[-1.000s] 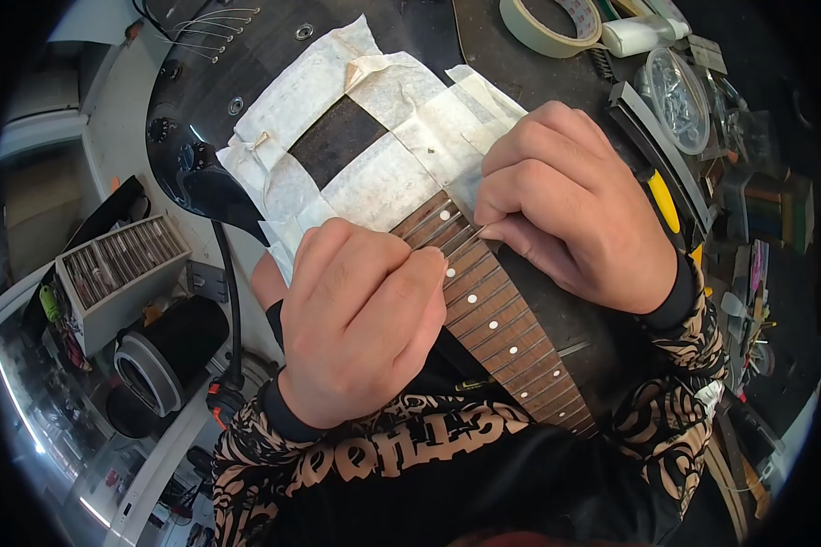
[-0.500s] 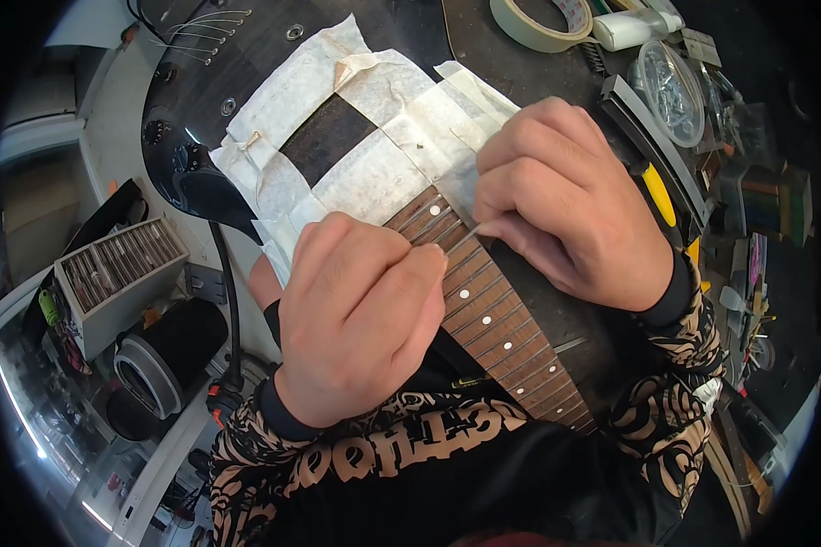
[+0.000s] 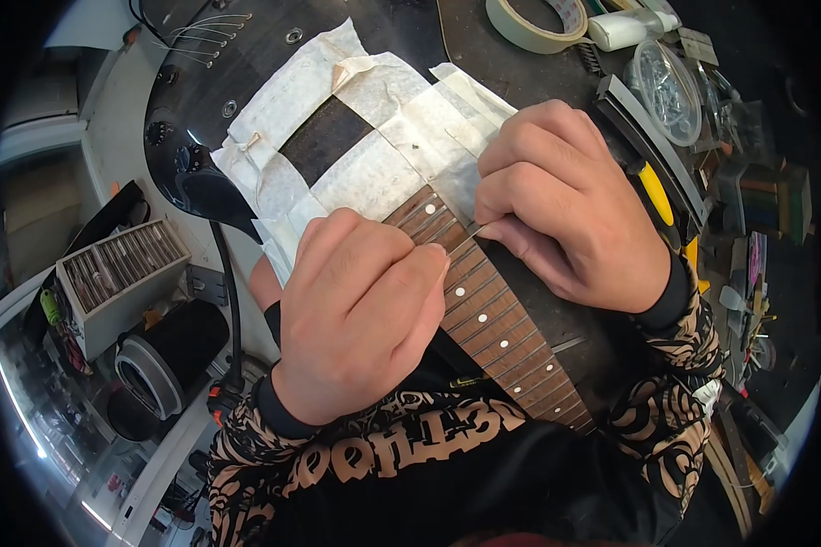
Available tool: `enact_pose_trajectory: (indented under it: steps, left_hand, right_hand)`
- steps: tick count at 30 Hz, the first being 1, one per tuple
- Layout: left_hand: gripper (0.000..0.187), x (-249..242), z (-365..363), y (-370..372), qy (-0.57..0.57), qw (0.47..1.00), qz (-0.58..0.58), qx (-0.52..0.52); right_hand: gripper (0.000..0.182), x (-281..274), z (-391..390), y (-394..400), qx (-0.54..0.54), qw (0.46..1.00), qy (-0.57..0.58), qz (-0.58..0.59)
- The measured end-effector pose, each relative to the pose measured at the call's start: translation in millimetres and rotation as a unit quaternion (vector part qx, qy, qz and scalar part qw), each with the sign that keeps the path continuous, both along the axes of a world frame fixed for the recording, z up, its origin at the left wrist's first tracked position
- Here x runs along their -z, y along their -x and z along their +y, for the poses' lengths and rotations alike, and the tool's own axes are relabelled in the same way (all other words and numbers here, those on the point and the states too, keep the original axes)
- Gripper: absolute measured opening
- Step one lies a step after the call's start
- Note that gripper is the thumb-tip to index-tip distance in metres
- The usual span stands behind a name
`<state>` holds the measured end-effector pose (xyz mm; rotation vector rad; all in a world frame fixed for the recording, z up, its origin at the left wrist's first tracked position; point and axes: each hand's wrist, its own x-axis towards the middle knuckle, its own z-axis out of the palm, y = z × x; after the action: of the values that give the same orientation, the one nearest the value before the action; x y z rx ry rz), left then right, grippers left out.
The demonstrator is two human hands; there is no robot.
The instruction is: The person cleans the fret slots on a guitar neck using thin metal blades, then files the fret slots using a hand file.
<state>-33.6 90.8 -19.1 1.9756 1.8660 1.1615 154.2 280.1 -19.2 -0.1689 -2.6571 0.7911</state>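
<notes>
Here, a thin metallic strip (image 3: 475,233) is being pinched by the right hand (image 3: 579,214), the nearer; crosswise over the brown, white-dotted wooden fretboard (image 3: 495,319), it is being aimed toward the left hand (image 3: 356,310), whose grip is being hidden.

Fretboard (image 3: 511,333) was brown, patterned with round white dots (image 3: 460,292) and striped crosswise by thin grey frets. Paper covering (image 3: 356,173) was off-white, faintly mottled. Guitar body (image 3: 184,100) was black. Sleeves (image 3: 244,442) were black with swirling tan pattern, cuffs (image 3: 280,412) plain black. Shirt (image 3: 520,483) was black, its lettering (image 3: 401,448) tan. Tape roll (image 3: 527,38) was pale cream, bottle (image 3: 618,30) white, tool handle (image 3: 655,193) bright yellow.
</notes>
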Motion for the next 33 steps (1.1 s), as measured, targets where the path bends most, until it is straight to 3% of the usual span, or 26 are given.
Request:
enact_pose_trajectory:
  steps: [24, 33]
  left_hand:
    - [0.025, 3, -5, 3, -0.008, 0.999, 0.012, -0.052]
    - [0.023, -3, -11, 1, 0.016, 1.0, 0.01, -0.017]
  right_hand:
    - [0.031, 1, 6, 2, 0.003, 1.0, 0.014, 0.012]
    - [0.028, 3, -2, 2, -0.028, 0.999, 0.004, 0.017]
